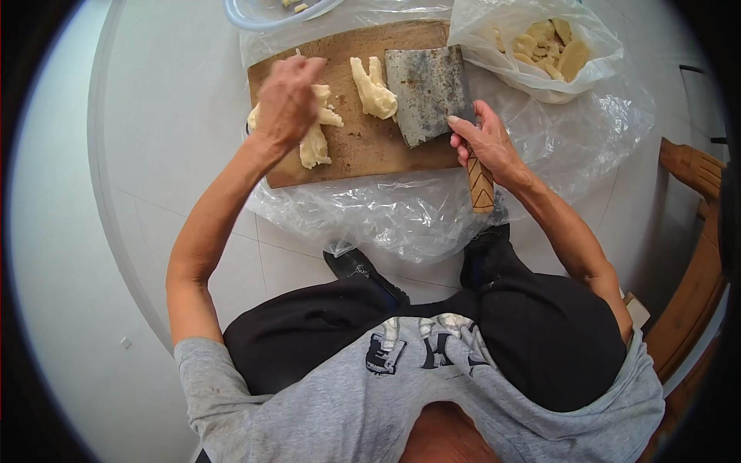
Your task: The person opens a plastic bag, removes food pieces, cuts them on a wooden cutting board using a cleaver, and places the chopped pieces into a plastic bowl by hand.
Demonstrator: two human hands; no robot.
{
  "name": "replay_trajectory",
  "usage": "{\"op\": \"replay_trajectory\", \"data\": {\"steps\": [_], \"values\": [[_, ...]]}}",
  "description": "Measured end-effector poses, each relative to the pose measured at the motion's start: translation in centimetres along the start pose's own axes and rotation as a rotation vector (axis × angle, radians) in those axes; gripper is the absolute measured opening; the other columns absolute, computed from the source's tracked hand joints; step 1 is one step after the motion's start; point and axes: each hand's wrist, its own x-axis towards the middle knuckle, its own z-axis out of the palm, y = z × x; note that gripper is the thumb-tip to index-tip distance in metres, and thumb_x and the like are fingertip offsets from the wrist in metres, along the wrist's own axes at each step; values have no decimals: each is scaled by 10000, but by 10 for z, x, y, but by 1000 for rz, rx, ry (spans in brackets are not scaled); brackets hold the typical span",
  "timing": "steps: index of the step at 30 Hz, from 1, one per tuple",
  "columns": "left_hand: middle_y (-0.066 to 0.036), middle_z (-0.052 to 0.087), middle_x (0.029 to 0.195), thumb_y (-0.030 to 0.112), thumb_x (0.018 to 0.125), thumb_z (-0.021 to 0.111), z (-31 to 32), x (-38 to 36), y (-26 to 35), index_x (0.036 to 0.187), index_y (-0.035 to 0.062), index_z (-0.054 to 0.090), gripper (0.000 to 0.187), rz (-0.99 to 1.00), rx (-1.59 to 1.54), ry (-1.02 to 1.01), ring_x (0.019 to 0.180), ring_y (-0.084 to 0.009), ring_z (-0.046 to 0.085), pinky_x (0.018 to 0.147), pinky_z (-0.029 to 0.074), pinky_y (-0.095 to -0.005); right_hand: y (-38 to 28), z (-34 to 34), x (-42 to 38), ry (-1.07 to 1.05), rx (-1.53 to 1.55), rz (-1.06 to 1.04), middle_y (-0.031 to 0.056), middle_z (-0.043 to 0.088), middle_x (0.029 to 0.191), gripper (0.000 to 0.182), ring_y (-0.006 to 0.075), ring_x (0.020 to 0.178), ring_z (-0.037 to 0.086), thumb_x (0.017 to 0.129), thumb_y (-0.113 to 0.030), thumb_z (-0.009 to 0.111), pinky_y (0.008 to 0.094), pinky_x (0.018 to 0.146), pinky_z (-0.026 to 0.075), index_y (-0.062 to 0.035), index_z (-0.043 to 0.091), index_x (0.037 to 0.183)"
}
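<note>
A wooden cutting board (363, 154) lies on clear plastic sheeting. My right hand (488, 143) is closed on a cleaver (428, 92) near where its wide, stained blade meets the carved wooden handle; the blade rests over the board's right part. Over the board's left part is my left hand (289, 100), its fingers curled and smeared by motion. Pale, knobbly root pieces (315, 147) lie under and beside it, and whether it holds one is hidden. Another pale forked root (374, 89) sits between my left hand and the blade.
A white plastic bag (532, 73) with several pale yellow slices stands beyond the board at the right. At the top left is the rim of a bluish bowl (282, 23) with small pieces inside. Wooden furniture (687, 285) stands at the far right. My shoes are below the plastic sheeting (386, 216).
</note>
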Motion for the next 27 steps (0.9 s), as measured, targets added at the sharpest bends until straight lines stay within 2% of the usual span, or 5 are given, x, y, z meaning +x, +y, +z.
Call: {"op": "replay_trajectory", "data": {"steps": [5, 14, 18, 20, 27], "values": [[-228, 592, 934, 310, 714, 740, 37, 27, 50, 1242, -5, 390, 708, -251, -458, -286, 772, -242, 618, 691, 514, -353, -1, 0, -6, 6, -121, -73, 40, 539, 627, 357, 78, 450, 488, 864, -181, 567, 233, 399, 402, 23, 380, 1089], [-151, 557, 947, 38, 615, 716, 32, 17, 46, 1266, 67, 332, 757, -526, -932, -317, 752, -195, 606, 586, 501, -286, -14, -16, -32, -101, -101, -94, 15, 505, 591, 280, 71, 433, 479, 876, -167, 567, 214, 382, 380, -27, 374, 1021], [-138, 530, 1084, 154, 553, 756, 51, 12, 26, 1305, 58, 290, 890, -388, -1204, -282, 917, -235, 573, 779, 493, -339, 0, -10, -23, -120, -90, -34, 38, 524, 613, 545, 105, 440, 496, 851, -174, 602, 238, 398, 414, 23, 283, 1246], [-131, 374, 1305, 169, 517, 772, 85, 8, 0, 1360, 66, 234, 1005, 0, -679, -33, 1249, -294, 348, 1030, 332, -396, 21, -15, -17, -163, -40, -68, 90, 554, 675, 886, 146, 473, 535, 839, -171, 621, 285, 416, 453, -27, -31, 1422], [-165, 496, 1104, 263, 617, 753, 29, 2, 32, 1257, 150, 382, 748, -155, -865, -189, 1050, -319, 491, 891, 407, -378, 1, -9, -22, -26, -84, -199, 61, 558, 634, 390, 120, 474, 539, 861, -139, 591, 262, 417, 444, -31, 322, 1121]]}}
